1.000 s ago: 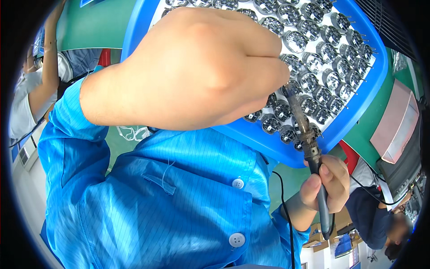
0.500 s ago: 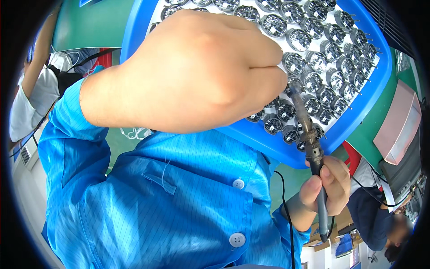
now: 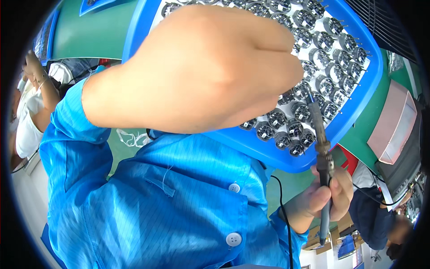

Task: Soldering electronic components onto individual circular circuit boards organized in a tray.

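My left hand [image 3: 210, 71] is closed, knuckles up, over the blue tray [image 3: 273, 157]. Its fingertips are hidden behind the hand, so what it pinches, if anything, does not show. In the tray, rows of small round dark parts [image 3: 325, 85] with shiny silvery insides and thin pins stand on a white sheet. My right hand [image 3: 340, 193] is wrapped round the dark handle of a soldering iron [image 3: 318, 123]. The iron points up and away, its thin tip among the parts, just right of my left hand. Whether the tip touches a part, I cannot tell.
The tray lies on a green table [image 3: 101, 33]. To its right stands a pinkish box [image 3: 393, 121]. A black cable [image 3: 286, 215] hangs beside my right forearm. Other people are at the far left [image 3: 36, 103] and the lower right [image 3: 369, 217].
My left hand has moved right across the parts. The soldering iron's tip has shifted right, and the iron stands more upright. At the left, another person's arm has moved.
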The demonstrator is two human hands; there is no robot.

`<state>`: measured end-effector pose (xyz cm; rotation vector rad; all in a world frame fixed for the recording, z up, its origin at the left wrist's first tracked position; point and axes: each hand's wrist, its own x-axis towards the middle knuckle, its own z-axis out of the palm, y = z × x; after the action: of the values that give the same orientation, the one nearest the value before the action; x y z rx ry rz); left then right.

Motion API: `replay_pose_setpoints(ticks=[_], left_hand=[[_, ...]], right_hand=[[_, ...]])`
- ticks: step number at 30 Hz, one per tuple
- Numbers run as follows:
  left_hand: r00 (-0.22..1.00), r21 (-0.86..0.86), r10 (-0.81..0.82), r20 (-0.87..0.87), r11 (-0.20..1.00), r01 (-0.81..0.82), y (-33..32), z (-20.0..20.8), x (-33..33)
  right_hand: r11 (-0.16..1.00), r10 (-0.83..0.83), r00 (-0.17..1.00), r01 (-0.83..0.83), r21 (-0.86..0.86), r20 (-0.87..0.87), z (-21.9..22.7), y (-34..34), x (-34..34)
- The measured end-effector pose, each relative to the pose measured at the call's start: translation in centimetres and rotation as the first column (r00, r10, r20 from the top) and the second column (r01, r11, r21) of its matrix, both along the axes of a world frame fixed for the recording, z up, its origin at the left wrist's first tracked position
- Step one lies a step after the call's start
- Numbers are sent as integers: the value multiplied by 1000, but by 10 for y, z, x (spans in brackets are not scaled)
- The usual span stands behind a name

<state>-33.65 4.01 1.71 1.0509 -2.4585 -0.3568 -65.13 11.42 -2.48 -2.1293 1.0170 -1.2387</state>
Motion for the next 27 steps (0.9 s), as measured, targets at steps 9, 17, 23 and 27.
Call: replay_pose_setpoints(ticks=[9, 17, 23, 27], left_hand=[[996, -23, -42, -78, 999, 40, -5, -13, -6], [995, -9, -80, -67, 997, 80, -6, -11, -6], [995, -40, -99, -26, 994, 98, -5, -9, -4], [995, -35, -100, -17, 994, 99, -5, -9, -4]], right_hand=[[995, -52, 995, 59, 80, -91, 4, -7, 9], [995, -35, 995, 44, 91, -92, 11, -11, 10], [998, -12, 995, 18, 66, -94, 14, -14, 11], [998, 17, 996, -11, 64, -86, 15, -15, 11]])
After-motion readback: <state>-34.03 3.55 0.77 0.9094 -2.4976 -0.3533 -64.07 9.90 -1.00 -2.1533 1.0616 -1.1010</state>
